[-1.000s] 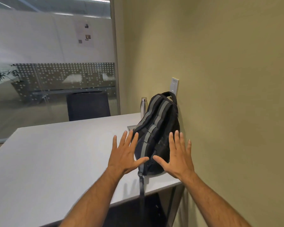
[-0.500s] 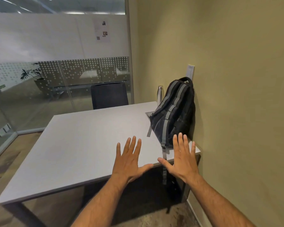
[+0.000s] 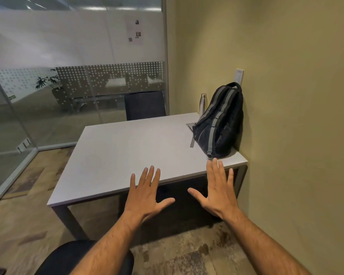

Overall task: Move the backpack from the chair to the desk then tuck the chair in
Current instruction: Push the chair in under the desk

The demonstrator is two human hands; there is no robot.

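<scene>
1. Black backpack [image 3: 219, 124] with grey stripes stands upright on the counter [image 3: 127, 151], at the 2 o'clock corner, back leaning against the wall [image 3: 296, 116].
2. Steel bottle [image 3: 203, 103] stands just behind the backpack, at its 11 o'clock.
3. Left hand [image 3: 147, 193] is in the air at the counter's near edge, palm down, fingers spread, holding nothing.
4. Right hand [image 3: 219, 190] is the same: fingers spread, empty, fingertips just short of the backpack's base.
5. Dark chair seat [image 3: 68, 259] shows at 7 o'clock, on the floor, apart from the counter, not tucked in.
6. Second chair [image 3: 145, 105] sits at the counter's far side, 12 o'clock, in front of the glass partition [image 3: 68, 96].
</scene>
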